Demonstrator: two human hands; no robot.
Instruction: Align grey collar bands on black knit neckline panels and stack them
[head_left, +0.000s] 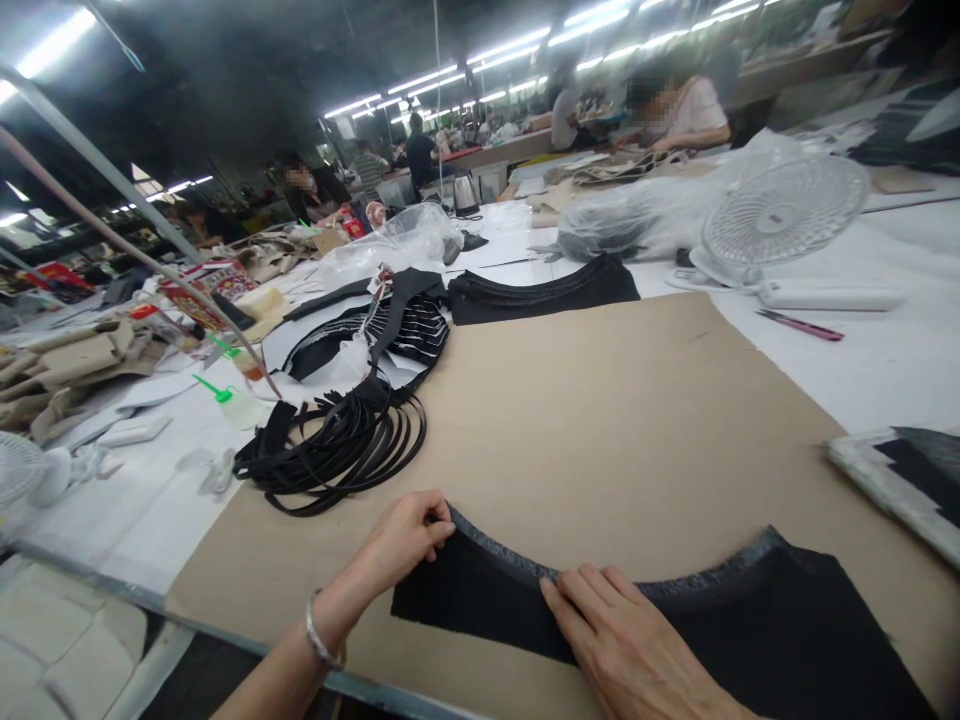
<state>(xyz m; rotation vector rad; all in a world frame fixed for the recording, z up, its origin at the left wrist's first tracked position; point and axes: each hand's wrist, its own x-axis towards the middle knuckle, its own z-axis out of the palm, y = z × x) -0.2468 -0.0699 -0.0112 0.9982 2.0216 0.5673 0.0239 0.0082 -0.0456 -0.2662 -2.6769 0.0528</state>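
A black fabric piece [757, 630] with a curved grey edge lies on the brown cardboard sheet [600, 410] in front of me. My left hand [401, 540] pinches the left end of that curved edge, fingers closed on it. My right hand [622, 640] lies flat on the fabric near the middle of the curve, fingers stretched out and pressing down. A bundle of thin black strips [337, 450] lies just beyond my left hand.
Striped black pieces [397, 335] and a folded black stack [540, 290] sit farther back. A white fan [784, 215], pink-handled scissors [799, 325], glue bottles with green tips [225, 395] and plastic bags [405, 240] stand around. Other people work at far tables.
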